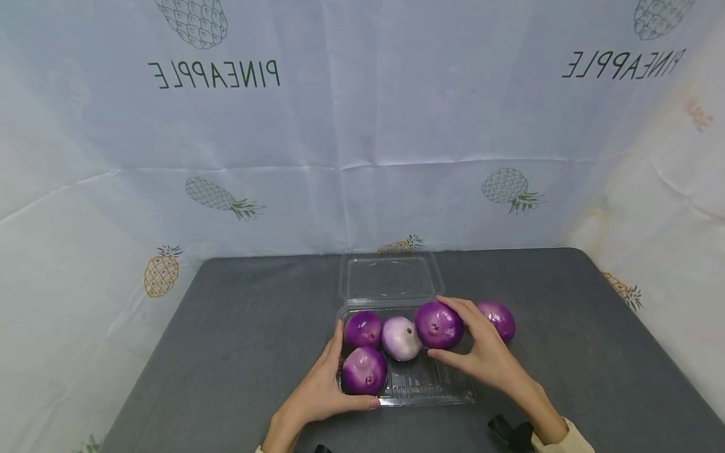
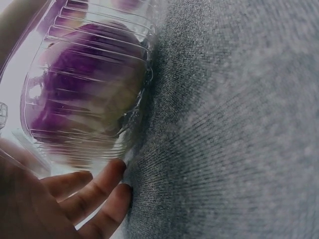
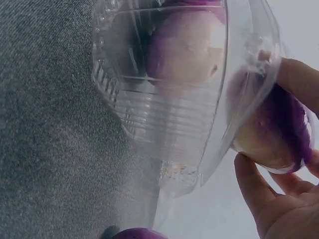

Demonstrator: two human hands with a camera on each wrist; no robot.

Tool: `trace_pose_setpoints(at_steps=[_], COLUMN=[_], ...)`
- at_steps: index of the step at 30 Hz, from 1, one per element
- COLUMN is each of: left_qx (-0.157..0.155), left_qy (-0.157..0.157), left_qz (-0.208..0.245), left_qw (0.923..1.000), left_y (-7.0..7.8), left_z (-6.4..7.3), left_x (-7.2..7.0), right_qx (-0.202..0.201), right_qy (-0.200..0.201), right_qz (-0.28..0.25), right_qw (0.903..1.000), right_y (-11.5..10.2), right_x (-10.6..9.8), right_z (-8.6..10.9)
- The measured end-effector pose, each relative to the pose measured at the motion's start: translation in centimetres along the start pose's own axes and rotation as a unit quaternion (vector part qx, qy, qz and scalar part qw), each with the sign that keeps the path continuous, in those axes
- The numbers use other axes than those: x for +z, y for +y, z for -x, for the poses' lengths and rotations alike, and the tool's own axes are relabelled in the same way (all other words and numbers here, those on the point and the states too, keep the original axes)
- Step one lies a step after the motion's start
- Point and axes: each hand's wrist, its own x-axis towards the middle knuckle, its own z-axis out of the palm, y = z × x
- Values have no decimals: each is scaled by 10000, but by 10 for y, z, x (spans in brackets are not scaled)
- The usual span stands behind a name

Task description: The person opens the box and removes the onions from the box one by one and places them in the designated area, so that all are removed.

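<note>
A clear plastic clamshell container (image 1: 416, 401) stands with its lid folded back. My left hand (image 1: 320, 390) holds its front left corner, with the thumb along the front rim and the fingers at the left wall. Inside sit a round purple fruit (image 1: 363, 329) at the back left, another purple fruit (image 1: 364, 371) in front of it and a paler, whitish-purple fruit (image 1: 401, 338) beside them. My right hand (image 1: 481, 346) grips a glossy round purple fruit (image 1: 438, 324) over the back right of the container. In the right wrist view, that held fruit (image 3: 284, 127) is above the rim.
One more purple fruit (image 1: 498, 321) lies on the dark grey table (image 1: 255, 327), right of the container and behind my right hand. The transparent lid (image 1: 391, 277) reaches toward the pineapple-print cloth (image 1: 351, 126) hanging behind the table.
</note>
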Motion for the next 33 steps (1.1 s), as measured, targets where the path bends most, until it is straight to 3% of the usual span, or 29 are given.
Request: trace_pose_setpoints(at_steps=[33], left_qx=[2], left_qy=[-33], left_qz=[-100], left_qw=[9999], left_y=[-1], left_z=[1], left_x=[0], right_qx=[309], right_qy=[846], right_qz=[97], right_qw=[9959], right_y=[17], right_x=[-45], right_z=[21])
